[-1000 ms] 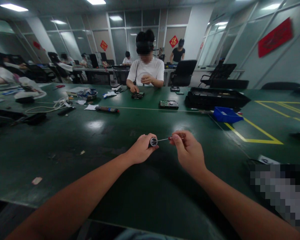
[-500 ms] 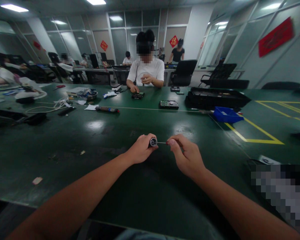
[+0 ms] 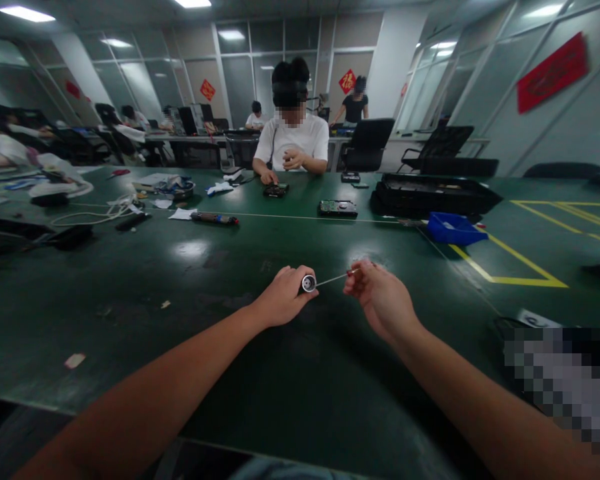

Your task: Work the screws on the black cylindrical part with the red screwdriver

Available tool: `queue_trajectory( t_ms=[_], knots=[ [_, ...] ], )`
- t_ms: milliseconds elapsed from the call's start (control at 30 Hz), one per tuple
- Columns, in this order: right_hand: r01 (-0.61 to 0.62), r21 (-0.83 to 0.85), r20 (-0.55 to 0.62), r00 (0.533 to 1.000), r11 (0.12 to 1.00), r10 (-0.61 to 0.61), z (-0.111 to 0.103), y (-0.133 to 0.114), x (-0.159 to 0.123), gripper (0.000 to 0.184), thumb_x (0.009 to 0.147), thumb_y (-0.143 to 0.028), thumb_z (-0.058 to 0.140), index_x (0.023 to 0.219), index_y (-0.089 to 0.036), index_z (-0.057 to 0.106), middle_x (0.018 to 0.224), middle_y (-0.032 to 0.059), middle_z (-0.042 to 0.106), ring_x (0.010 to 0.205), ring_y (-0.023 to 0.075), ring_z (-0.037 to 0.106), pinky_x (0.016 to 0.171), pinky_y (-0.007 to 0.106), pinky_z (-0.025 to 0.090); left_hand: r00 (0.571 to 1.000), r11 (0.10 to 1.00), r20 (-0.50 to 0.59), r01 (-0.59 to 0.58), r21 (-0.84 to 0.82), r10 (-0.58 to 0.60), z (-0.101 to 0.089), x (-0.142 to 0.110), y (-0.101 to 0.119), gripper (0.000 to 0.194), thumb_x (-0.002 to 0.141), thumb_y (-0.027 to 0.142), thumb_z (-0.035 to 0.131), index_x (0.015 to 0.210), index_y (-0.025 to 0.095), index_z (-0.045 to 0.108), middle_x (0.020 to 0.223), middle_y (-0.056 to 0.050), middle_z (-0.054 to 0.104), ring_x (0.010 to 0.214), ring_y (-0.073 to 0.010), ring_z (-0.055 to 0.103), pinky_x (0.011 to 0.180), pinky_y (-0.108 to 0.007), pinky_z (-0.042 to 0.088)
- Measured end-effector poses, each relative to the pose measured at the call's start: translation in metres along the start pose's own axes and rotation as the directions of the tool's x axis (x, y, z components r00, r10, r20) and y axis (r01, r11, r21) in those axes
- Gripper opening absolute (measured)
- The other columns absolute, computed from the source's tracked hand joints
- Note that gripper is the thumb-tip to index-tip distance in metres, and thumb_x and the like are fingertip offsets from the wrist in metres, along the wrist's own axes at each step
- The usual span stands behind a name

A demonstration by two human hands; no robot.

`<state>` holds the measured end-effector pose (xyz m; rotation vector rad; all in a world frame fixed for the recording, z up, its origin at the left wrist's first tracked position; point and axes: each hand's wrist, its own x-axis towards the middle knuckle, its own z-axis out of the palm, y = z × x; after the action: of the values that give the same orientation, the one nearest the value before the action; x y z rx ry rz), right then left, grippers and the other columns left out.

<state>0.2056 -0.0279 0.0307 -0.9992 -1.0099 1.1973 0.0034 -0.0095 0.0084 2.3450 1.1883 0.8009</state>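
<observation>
Fingers wrapped, my left hand (image 3: 281,298) holds a dark cylinder (image 3: 309,284) whose round, silver-rimmed end faces me. Its body is mostly hidden by the hand. My right hand (image 3: 387,298) is closed on a small screwdriver (image 3: 333,278) with a thin metal shaft and a red handle, mostly covered by the fingers. The shaft slants down to the left, and its tip is at the right side of the cylinder's rim. I cannot tell whether the tip touches it. Both hands are above the green table (image 3: 220,373).
Across the table, a person (image 3: 293,143) handles a hard drive (image 3: 276,191). Another hard drive (image 3: 338,209), a black tray (image 3: 433,193) and a blue bin (image 3: 454,229) lie ahead. A pen-shaped electric screwdriver (image 3: 215,219) and cables (image 3: 97,215) are at left.
My right hand has moved right and slightly up with the screwdriver, and turned. The shaft now slants instead of lying level. My left hand has barely moved.
</observation>
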Motion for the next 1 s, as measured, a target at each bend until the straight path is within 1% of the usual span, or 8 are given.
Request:
queue_trajectory(
  t_ms=[100,433,500,600,667,767,900,1000],
  knots=[
    [0.118,-0.075,-0.050,0.991,0.990,-0.122,-0.001,-0.002,0.000,0.021,0.088,-0.042,0.062,0.089,-0.021,0.061,0.079,0.0017,0.063,0.068,0.0160,0.062,0.066,0.033,0.053,1.000,0.999,0.005,0.028,-0.020,-0.028,0.001,0.000,-0.002,0.016,0.092,0.031,0.058,0.104,0.021,0.053,0.097,-0.004,0.061,0.092,-0.0227,0.054,0.086,-0.040,0.042],
    [0.325,-0.451,0.099,0.944,0.831,-0.315,0.003,-0.005,-0.012,0.024,0.095,-0.042,0.053,0.098,-0.019,0.060,0.083,0.0046,0.068,0.073,0.0178,0.066,0.071,0.035,0.053,0.999,0.998,-0.019,0.031,-0.057,-0.033,0.007,0.000,-0.007,0.017,0.090,0.030,0.061,0.104,0.021,0.054,0.098,-0.003,0.062,0.092,-0.0215,0.056,0.084,-0.037,0.044],
    [0.364,-0.577,0.146,0.927,0.731,-0.346,0.003,-0.011,-0.015,0.025,0.093,-0.044,0.056,0.093,-0.020,0.062,0.078,0.0035,0.069,0.068,0.0172,0.066,0.065,0.031,0.050,0.999,0.996,-0.008,0.033,-0.079,-0.033,0.006,0.000,-0.007,0.017,0.090,0.029,0.061,0.104,0.021,0.053,0.097,-0.003,0.062,0.090,-0.0207,0.056,0.081,-0.036,0.044],
    [0.410,-0.763,0.211,0.889,0.500,-0.407,0.002,-0.018,-0.020,0.032,0.087,-0.048,0.064,0.072,-0.021,0.060,0.059,-0.0005,0.063,0.051,0.0140,0.057,0.052,0.028,0.040,0.999,0.993,0.019,0.035,-0.109,-0.033,0.004,-0.002,-0.005,0.019,0.091,0.029,0.061,0.106,0.022,0.052,0.098,-0.003,0.062,0.090,-0.0206,0.057,0.078,-0.034,0.044],
    [0.435,-0.797,0.237,0.863,0.418,-0.446,0.001,-0.019,-0.022,0.037,0.086,-0.050,0.066,0.065,-0.021,0.057,0.054,-0.0018,0.060,0.045,0.0122,0.052,0.049,0.027,0.036,0.999,0.992,0.028,0.031,-0.120,-0.028,0.002,-0.002,-0.004,0.018,0.091,0.029,0.061,0.106,0.022,0.052,0.098,-0.003,0.061,0.091,-0.0204,0.057,0.078,-0.034,0.044],
    [0.476,-0.781,0.275,0.844,0.405,-0.461,0.001,-0.018,-0.023,0.032,0.087,-0.048,0.065,0.071,-0.021,0.059,0.060,-0.0007,0.064,0.048,0.0128,0.056,0.050,0.027,0.039,0.999,0.993,0.028,0.024,-0.118,-0.021,0.002,-0.002,-0.005,0.016,0.092,0.029,0.059,0.104,0.021,0.052,0.096,-0.002,0.061,0.090,-0.0198,0.057,0.077,-0.033,0.043],
    [0.570,-0.704,0.382,0.807,0.424,-0.450,0.003,-0.017,-0.024,0.012,0.092,-0.031,0.058,0.095,-0.020,0.061,0.082,0.0044,0.070,0.072,0.0178,0.068,0.064,0.029,0.049,0.999,0.994,0.018,0.041,-0.106,-0.039,0.003,-0.001,-0.005,0.015,0.092,0.030,0.058,0.102,0.021,0.052,0.094,-0.002,0.061,0.087,-0.0193,0.057,0.075,-0.033,0.042],
    [0.608,-0.668,0.444,0.789,0.430,-0.425,0.002,-0.019,-0.025,0.009,0.092,-0.026,0.055,0.097,-0.020,0.059,0.086,0.0047,0.069,0.079,0.0188,0.068,0.071,0.031,0.051,0.999,0.993,0.023,0.030,-0.111,-0.028,0.002,-0.001,-0.004,0.014,0.092,0.030,0.058,0.101,0.021,0.052,0.093,-0.002,0.060,0.086,-0.0189,0.057,0.074,-0.033,0.042]
  ],
)
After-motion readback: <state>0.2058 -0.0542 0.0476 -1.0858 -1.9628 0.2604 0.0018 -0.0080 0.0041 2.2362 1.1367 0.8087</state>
